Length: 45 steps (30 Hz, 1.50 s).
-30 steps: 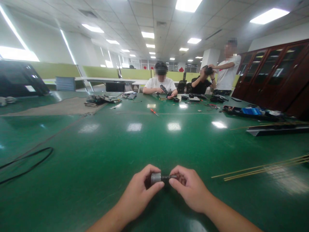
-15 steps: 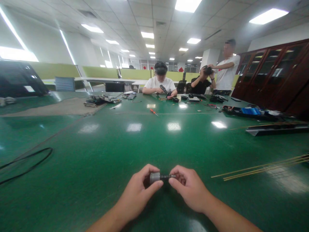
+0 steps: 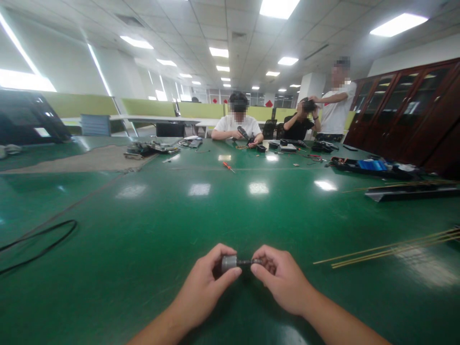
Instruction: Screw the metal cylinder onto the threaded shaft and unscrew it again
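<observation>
Low in the middle of the head view, both hands hold what looks like a hole saw point(image 3: 230, 263), a grey cylindrical cup on a thin dark shank. It lies sideways, cup to the left. My left hand point(image 3: 204, 282) is closed round the cup, thumb below and index finger above. The shank point(image 3: 245, 262) points right, its end pinched between the thumb and fingers of my right hand point(image 3: 282, 280). My left palm hides the far side of the cup. Right-hand fingers partly cover the shank's tip.
The green tabletop point(image 3: 161, 215) is glossy. Thin brass-coloured rods point(image 3: 388, 249) lie at right, a black cable point(image 3: 43, 247) at left. An orange screwdriver point(image 3: 227, 166) lies farther off. Across the table one person point(image 3: 235, 127) holds a power tool; two others are at right.
My hands and the hole saw hold nearly the same pose. The whole view has shifted very slightly.
</observation>
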Available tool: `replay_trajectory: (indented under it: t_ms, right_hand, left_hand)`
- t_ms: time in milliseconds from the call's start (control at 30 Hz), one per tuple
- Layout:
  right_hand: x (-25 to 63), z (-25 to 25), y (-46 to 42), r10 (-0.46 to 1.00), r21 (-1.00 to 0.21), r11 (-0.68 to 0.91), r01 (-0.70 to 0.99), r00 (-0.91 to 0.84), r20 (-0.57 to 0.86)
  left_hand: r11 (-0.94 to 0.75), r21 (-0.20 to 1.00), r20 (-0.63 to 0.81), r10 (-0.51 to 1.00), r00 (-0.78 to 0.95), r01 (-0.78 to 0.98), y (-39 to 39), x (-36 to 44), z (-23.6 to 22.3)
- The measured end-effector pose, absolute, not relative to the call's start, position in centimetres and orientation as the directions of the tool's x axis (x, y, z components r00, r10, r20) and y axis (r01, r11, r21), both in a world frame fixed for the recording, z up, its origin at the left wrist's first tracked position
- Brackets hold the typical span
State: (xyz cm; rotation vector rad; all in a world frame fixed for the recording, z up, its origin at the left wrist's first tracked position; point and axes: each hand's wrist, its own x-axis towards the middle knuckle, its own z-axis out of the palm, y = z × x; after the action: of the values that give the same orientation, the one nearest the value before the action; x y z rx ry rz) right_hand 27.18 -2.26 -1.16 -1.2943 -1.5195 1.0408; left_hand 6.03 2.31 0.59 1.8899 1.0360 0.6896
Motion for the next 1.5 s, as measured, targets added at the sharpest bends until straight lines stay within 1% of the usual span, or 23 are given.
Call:
replay_trajectory:
  t_ms: [967,1500]
  right_hand:
    - [27.52,-1.01,-2.24,0.988,-0.945,0.152,0.288,-0.053,0.143]
    - [27.92,-1.28,-2.17,0.982,-0.919,0.188,0.346,-0.038,0.186]
  left_hand:
    - [-0.271,0.879,0.043,0.864,0.502,0.391,2.26,6.21,1.12]
    - [-0.262,0.88,0.036,0.868,0.495,0.396,2.42,6.17,1.12]
